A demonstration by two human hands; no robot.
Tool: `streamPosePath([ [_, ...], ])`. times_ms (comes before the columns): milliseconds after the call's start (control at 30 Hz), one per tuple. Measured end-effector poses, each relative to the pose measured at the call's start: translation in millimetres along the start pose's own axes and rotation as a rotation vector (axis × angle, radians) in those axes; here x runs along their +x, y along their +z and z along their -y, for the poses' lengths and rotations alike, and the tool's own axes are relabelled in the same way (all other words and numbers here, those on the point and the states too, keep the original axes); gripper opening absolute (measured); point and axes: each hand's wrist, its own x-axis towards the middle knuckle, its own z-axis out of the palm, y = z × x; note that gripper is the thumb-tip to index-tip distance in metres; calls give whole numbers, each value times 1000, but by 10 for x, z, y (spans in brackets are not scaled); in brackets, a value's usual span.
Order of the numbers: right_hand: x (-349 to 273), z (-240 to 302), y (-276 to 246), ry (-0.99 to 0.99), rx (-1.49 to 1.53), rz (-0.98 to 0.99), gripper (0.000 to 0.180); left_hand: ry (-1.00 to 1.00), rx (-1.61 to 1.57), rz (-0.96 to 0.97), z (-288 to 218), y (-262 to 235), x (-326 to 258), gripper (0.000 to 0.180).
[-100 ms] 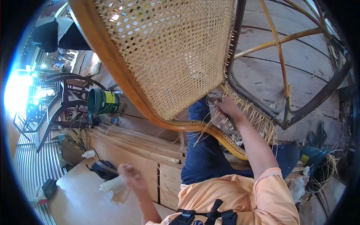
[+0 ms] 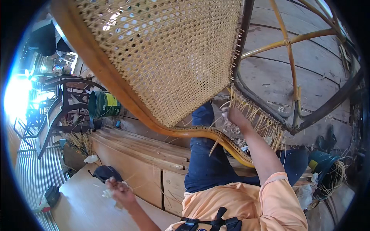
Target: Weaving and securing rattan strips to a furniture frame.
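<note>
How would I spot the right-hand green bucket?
Find the dark blue trousers, then their right knee. Just right of it is the green bucket. Pale strands bunched at its mouth set it apart from the other green bucket, left of the cane panel.

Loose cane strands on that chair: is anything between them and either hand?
Nothing visible separates the right hand from the loose cane strands beside it. From the left hand, a curved yellow-brown rail lies across the line to them in this view.
</note>
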Motion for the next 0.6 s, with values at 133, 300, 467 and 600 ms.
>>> streamPosePath([
  [133,354,-630,132,-181,-481,-256,34,25,-5,17,-43,193,32,14],
  [300,288,-461,139,133,-671,-351,30,-95,110,54,262,581,-163,12],
  [467,408,-1008,416,-528,-368,29,25,-84,258,165,493,894,-352,11],
  [600,-309,-188,147,-202,637,475,26,-27,313,245,532,957,-455,11],
])
